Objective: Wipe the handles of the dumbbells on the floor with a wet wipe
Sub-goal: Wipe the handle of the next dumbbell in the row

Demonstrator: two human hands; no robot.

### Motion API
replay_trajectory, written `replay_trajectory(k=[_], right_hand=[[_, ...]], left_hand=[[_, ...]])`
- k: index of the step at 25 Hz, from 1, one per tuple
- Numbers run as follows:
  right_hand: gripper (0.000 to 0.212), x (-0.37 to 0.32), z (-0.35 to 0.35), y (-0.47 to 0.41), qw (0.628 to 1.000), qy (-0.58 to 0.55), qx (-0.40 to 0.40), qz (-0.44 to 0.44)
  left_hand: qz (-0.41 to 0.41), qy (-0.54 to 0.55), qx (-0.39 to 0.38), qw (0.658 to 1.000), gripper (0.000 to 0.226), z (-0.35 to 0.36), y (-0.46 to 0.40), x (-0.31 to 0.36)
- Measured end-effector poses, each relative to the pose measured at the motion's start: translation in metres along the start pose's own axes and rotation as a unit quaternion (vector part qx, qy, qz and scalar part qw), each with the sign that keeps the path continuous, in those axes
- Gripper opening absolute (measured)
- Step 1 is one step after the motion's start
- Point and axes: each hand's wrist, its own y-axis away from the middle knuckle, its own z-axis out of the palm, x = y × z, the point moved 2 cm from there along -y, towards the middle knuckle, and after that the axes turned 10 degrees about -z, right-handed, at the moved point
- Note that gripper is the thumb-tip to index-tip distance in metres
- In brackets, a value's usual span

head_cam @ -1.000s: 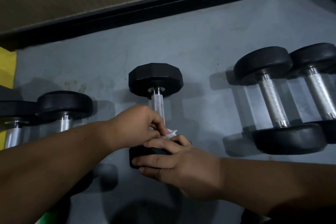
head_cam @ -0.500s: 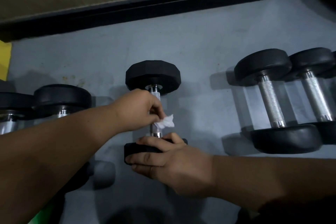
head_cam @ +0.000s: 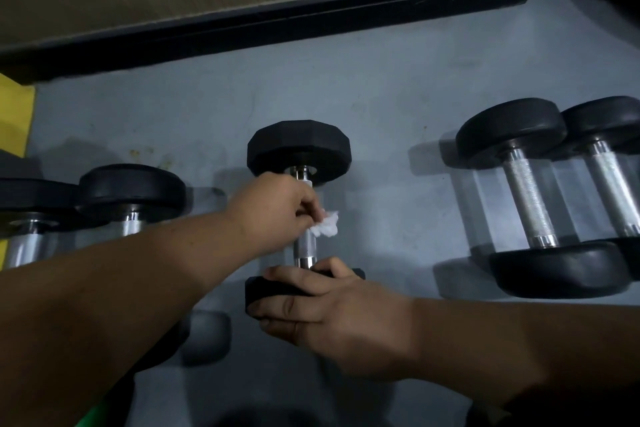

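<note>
You're wiping the middle dumbbell's handle.

Your left hand (head_cam: 277, 211) pinches the wet wipe (head_cam: 325, 228) against the handle (head_cam: 304, 246); your right hand (head_cam: 332, 312) grips the near weight head (head_cam: 266, 289).

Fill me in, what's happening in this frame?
A person is wiping the handle of the middle dumbbell on the grey floor. The left hand pinches a crumpled white wet wipe against the upper part of the handle, while the right hand grips the near weight head to steady it. Two more dumbbells lie on each side, untouched right now.
</note>
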Motion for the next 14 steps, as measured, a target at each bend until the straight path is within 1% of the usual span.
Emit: replay_trajectory(k=[3,5,6,8,11,14], right_hand=[[0.039,0.001,-0.002,0.001,0.999,-0.036,0.032,-0.006],[0.037,0.002,-0.002,0.003,0.998,-0.044,0.046,-0.013],[0.037,0.003,-0.003,0.005,0.997,-0.05,0.053,-0.016],[0.037,0.005,-0.003,0.007,0.995,-0.072,0.06,-0.019],[0.043,0.005,0.0,0.007,0.996,-0.073,0.04,-0.016],[0.036,0.006,-0.002,0.006,0.997,-0.059,0.049,-0.014]], left_hand=[[-0.001,0.029,-0.099,0.995,0.014,0.006,0.022,-0.004],[0.005,0.013,-0.122,0.992,0.015,0.005,0.022,-0.007],[0.017,-0.014,-0.115,0.993,0.015,0.004,0.019,-0.007],[0.025,-0.042,-0.062,0.997,0.014,-0.001,0.011,-0.002],[-0.001,-0.033,0.018,0.999,0.014,-0.01,-0.005,0.005],[-0.022,-0.059,0.071,0.996,0.018,-0.017,-0.024,0.01]])
